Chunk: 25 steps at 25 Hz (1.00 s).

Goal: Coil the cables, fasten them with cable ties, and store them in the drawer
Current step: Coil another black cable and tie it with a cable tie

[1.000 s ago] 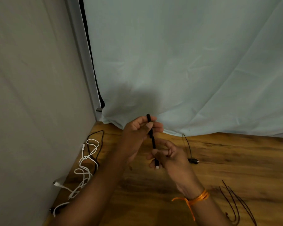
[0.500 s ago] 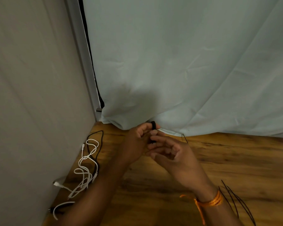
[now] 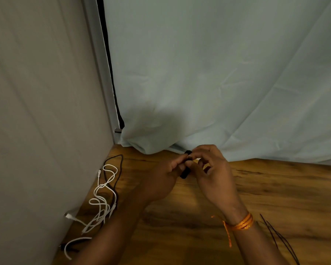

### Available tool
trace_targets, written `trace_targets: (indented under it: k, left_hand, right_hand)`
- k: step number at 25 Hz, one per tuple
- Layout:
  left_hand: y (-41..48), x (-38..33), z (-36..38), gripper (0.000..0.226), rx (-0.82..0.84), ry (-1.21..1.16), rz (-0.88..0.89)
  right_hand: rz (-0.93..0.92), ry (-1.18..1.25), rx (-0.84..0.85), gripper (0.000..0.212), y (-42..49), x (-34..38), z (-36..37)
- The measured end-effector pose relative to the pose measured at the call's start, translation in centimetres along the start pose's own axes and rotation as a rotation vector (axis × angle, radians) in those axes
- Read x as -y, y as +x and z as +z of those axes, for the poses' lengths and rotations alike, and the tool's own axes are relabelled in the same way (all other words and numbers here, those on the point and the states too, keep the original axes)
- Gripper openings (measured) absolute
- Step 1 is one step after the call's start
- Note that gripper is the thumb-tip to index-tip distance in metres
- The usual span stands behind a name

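Note:
A short black cable bundle is pinched between both hands above the wooden table, near its back edge. My left hand grips the bundle from the left. My right hand, with an orange thread on its wrist, pinches the top end of the bundle from the right with thumb and fingertips. Most of the bundle is hidden by the fingers. A loose white cable lies tangled with a black cable at the table's left edge. Thin black cable ties lie at the lower right.
A pale blue cloth hangs behind the table and drapes onto its back edge. A grey panel closes off the left side. No drawer is in view.
The black cable, held stretched upright between the hands a second ago, is now folded into a short bundle. My right hand rose from its lower end to its top.

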<state>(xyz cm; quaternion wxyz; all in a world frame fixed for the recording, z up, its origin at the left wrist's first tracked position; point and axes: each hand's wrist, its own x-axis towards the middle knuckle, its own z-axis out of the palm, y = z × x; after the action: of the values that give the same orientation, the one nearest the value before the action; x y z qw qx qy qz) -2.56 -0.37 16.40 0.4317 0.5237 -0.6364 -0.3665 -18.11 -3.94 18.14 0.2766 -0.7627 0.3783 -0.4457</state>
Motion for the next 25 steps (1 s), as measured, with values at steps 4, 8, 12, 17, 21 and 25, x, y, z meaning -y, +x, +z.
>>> trace_targets:
  k: [4, 8, 12, 17, 21, 25]
  left_hand:
    - [-0.4, -0.7, 0.2, 0.037, -0.007, 0.155, 0.089]
    - [-0.5, -0.2, 0.5, 0.027, -0.031, 0.236, 0.222]
    - [-0.4, 0.3, 0.4, 0.025, -0.141, 0.224, 0.244]
    - [-0.2, 0.2, 0.5, 0.024, -0.252, 0.242, 0.329]
    - [0.0, 0.5, 1.0, 0.023, -0.466, 0.339, 0.451]
    - [0.2, 0.9, 1.2, 0.022, -0.511, 0.405, 0.534]
  right_hand:
    - [0.063, 0.014, 0.048, 0.014, 0.2, -0.1, -0.1]
    - [0.168, 0.175, 0.102, 0.010, 0.3, -0.3, -0.2]
    - [0.199, 0.300, 0.117, 0.013, 0.4, -0.9, -0.2]
    - [0.107, 0.221, 0.107, 0.034, 0.3, -1.0, -0.5]
    - [0.139, 0.372, -0.031, 0.031, 0.2, -1.5, -0.3]
    - [0.229, 0.512, -0.094, 0.028, -0.5, -1.7, 0.3]
